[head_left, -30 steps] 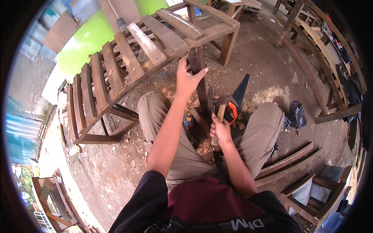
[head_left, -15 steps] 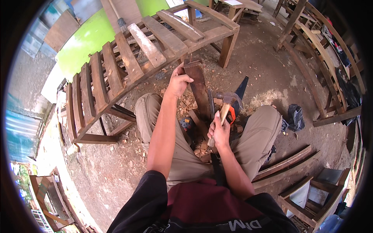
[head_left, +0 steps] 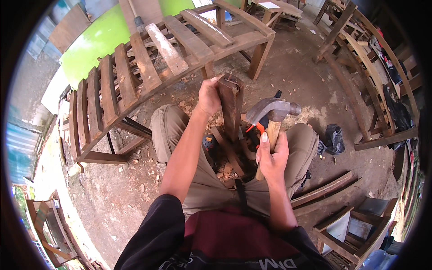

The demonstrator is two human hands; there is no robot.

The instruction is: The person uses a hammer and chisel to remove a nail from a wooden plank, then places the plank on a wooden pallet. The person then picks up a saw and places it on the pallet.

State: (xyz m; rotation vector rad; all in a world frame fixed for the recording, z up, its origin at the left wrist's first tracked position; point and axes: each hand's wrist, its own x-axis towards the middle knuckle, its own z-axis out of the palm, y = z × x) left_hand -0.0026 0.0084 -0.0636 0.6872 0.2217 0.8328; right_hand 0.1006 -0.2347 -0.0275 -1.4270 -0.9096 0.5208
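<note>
Between my knees stands a dark brown wooden post [head_left: 231,112], nearly upright and tilted a little. My left hand [head_left: 208,98] is closed around its upper end, from the left side. To the right of the post, my right hand [head_left: 273,155] grips the wooden handle of a claw hammer [head_left: 278,111]. The hammer's steel head is up, apart from the post, its claw pointing left and its striking face right. Behind the hammer a tool with an orange and black handle [head_left: 254,129] is partly hidden. A loose wooden strip [head_left: 228,150] leans by the post's foot.
A slatted wooden bench frame [head_left: 148,72] stretches across the left and front. Wooden frames [head_left: 360,76] stand at the right, beside a black plastic bag [head_left: 334,138]. Curved wooden pieces [head_left: 324,189] lie at lower right. Wood chips [head_left: 225,171] litter the floor.
My right hand has lifted the hammer up and to the right, away from the post, and its head has turned. The post's top has shifted slightly right, with my left hand still on it.
</note>
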